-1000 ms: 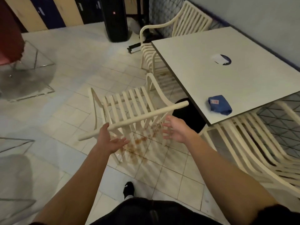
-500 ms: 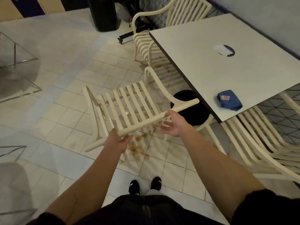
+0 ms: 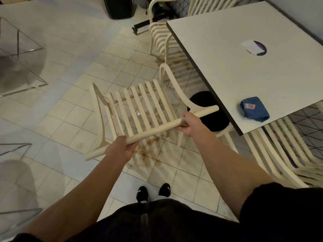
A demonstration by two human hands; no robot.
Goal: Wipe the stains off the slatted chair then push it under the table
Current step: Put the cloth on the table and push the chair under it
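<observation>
pale square floor tiles (image 3: 70, 119) fill the room, with a white desk (image 3: 244, 75) edged in black reaching in from 2 o'clock. the slatted chair (image 3: 139, 105), cream-coloured, stands on the tiles at the centre of the view, just beside the desk's near corner and not under it, its back towards the person and its seat pointing to 12 o'clock. the left hand (image 3: 118, 151) has its fingers curled round the top rail (image 3: 157, 130) near the rail's 8 o'clock end; the right hand (image 3: 190, 124) grips the same rail near its 2 o'clock end, thumb on top. brown marks (image 3: 148, 151) show just below the rail, between the hands; whether they lie on the seat slats or on the tiles cannot be told. a folded blue cloth (image 3: 254, 109) lies on the desk close to its near edge, at 3 o'clock from the right hand and apart from it. further up the desk a round hole (image 3: 260, 49) is partly covered by a white slip. a black round base (image 3: 209, 112) sits under the desk corner. a second cream chair (image 3: 159, 42) stands at 12 o'clock against the desk's far end, and a third (image 3: 279, 154) is tucked under the desk at 4 o'clock. black shoes (image 3: 142, 193) stand on the tiles at 6 o'clock.
</observation>
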